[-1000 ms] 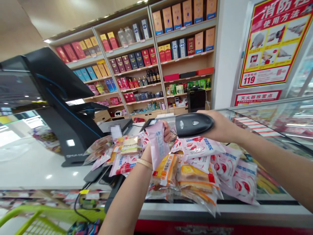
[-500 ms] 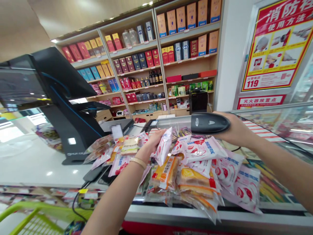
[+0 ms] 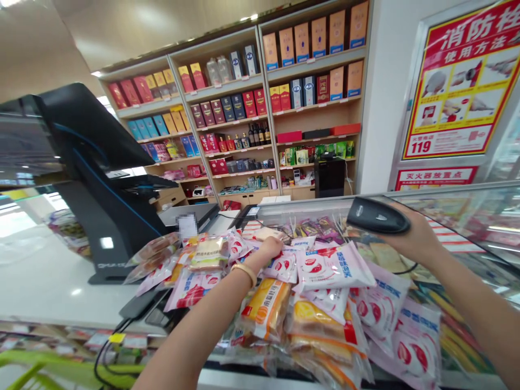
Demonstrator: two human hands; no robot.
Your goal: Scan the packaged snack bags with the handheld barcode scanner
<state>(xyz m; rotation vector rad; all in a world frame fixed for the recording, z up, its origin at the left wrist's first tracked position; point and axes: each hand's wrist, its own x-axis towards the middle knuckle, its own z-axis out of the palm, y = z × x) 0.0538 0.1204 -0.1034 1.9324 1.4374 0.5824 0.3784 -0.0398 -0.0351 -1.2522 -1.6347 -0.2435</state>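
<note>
We see a pink packet (image 3: pixel 283 266) lying on the heap, right by our left hand (image 3: pixel 271 247), on the near side of its fingers. Whether those fingers grasp anything we cannot tell, as they are too small and partly hidden. Our right hand (image 3: pixel 418 235) is closed around a black scanner (image 3: pixel 378 216), whose head juts out to the left of the grip, above the heap and apart from it. Between the hands and nearer to us, a larger pink packet (image 3: pixel 335 265) lies face up, with yellow bread packs (image 3: pixel 266 309) beside and below it. To the left of our banded wrist sits a pale sandwich pack (image 3: pixel 210 252). Farther left stands a dark checkout terminal (image 3: pixel 101 206); behind everything, we see shelves of boxes (image 3: pixel 231 108).
</note>
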